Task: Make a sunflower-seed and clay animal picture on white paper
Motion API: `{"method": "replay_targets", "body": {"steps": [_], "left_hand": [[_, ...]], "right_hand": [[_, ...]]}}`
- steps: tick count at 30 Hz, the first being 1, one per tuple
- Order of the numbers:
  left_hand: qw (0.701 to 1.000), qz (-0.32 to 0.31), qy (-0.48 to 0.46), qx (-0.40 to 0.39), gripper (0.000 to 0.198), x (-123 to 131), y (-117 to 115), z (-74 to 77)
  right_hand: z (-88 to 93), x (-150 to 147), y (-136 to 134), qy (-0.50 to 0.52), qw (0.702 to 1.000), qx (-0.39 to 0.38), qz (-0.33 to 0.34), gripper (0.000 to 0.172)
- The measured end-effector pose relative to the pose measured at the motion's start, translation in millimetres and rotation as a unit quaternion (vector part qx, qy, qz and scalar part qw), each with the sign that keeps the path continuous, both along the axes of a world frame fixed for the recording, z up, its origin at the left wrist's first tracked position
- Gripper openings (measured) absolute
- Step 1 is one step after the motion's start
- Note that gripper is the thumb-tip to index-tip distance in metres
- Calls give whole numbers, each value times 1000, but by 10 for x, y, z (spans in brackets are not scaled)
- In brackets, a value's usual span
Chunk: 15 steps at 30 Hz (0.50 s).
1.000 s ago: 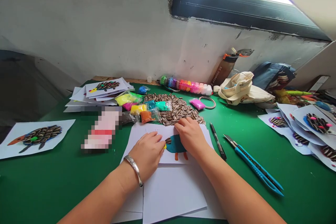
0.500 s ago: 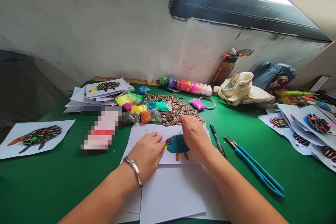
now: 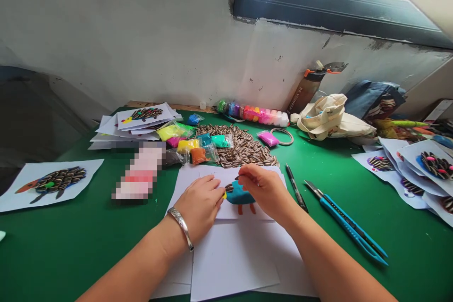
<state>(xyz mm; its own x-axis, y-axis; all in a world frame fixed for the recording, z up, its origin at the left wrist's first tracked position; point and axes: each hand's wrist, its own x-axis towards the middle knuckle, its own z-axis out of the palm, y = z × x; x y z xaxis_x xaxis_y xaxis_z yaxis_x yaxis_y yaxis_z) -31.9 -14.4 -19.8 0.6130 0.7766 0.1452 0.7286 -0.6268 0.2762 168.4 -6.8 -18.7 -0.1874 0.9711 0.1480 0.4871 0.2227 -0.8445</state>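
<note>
A white sheet lies on the green table in front of me, with a teal clay shape on orange legs stuck to it. My left hand rests palm down on the sheet, fingers curled, at the shape's left end. My right hand hovers over the shape and pinches a striped sunflower seed between thumb and forefinger. One seed lies pressed on the shape's left end. A heap of sunflower seeds lies just behind the sheet.
Small bags of coloured clay lie left of the heap, and a row of clay tubs by the wall. A black pen and a blue utility knife lie right. Finished seed pictures sit left, others right. A bottle and bags stand behind.
My right hand has come back from the seed heap with a seed pinched in its fingers and now hangs over the teal shape. My left hand has stayed put.
</note>
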Motion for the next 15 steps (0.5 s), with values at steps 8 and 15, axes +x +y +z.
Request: {"method": "replay_targets", "body": {"steps": [8,15], "left_hand": [[1000,3,5,4,27,-5,-14,54],[1000,10,-1,20,26,-15,-6,53]], "right_hand": [[49,-72,-79,16,996,-69,62,21],[38,-105,-110,-55,996,-29,68,26]]}}
